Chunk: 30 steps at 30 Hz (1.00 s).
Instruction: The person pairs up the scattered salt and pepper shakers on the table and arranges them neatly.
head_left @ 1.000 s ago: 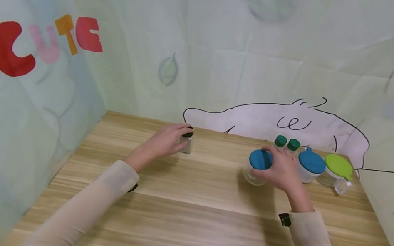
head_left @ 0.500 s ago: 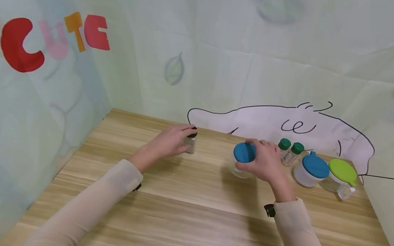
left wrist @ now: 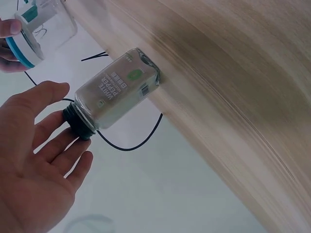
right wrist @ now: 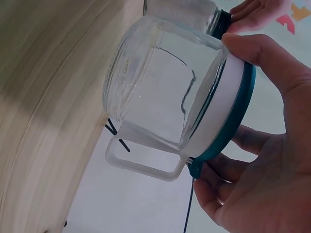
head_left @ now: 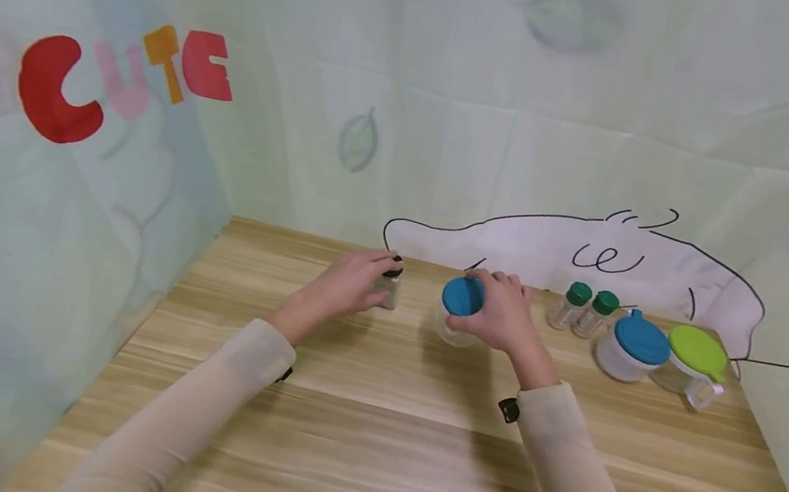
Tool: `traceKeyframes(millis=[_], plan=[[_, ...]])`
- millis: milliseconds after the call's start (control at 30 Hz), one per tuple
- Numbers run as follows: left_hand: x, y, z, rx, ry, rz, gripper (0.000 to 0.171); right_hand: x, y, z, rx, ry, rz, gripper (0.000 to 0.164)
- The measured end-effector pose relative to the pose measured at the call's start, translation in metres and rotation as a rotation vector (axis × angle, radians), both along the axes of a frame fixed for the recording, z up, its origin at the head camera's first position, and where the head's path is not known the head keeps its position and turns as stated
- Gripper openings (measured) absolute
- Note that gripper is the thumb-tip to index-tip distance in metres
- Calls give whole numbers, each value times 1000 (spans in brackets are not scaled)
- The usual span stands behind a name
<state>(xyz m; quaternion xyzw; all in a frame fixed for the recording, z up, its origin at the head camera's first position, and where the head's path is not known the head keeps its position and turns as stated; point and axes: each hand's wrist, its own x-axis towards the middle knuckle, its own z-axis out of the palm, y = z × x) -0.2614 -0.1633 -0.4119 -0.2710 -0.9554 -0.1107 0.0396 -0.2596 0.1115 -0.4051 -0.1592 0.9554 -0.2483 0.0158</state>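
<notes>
**Left hand [head_left: 351, 282] at the white pepper bottle [left wrist: 114, 90], right hand [head_left: 499, 311] gripping a blue-lidded jar [head_left: 461, 297]**

OK, going left to right. The left hand is pretty relaxed: its fingers are only gently bent and touch the dark cap [left wrist: 79, 122], with the thumb sticking out apart from it. The white pepper bottle stands upright near the back edge of the tabletop [head_left: 336, 448].

Just beside it is the blue-lidded jar. The right hand has this one properly held, thumb on one side of the lid rim and fingers curled round the other. It's clear, with a whitish handle [right wrist: 141, 171] that shows in the right wrist view. Can't tell if its base is touching the tabletop or slightly up.

Further right there are two green-capped shakers [head_left: 570, 308] side by side, then a second blue-lidded jar [head_left: 640, 341], and last a green-lidded jar [head_left: 698, 351] with its handle pointing toward the near side. Behind it all hangs a printed backdrop [head_left: 444, 161].
</notes>
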Motion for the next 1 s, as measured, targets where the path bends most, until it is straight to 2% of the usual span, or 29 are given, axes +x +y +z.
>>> traceKeyframes(millis=[167,433,800,1000], plan=[[-3,1,1,21,1,7,54,-5,-10,0,17,-12,-8,79],[0,-1,-2,46,60,-20,53,-10,-23,-6,25,-15,-2,80],[4,5,-1,17,-14,57,56,-15,-35,-12,30,-9,16,79],[5,5,-4,27,-12,65,58,-15,-44,-16,23,2,20,79]])
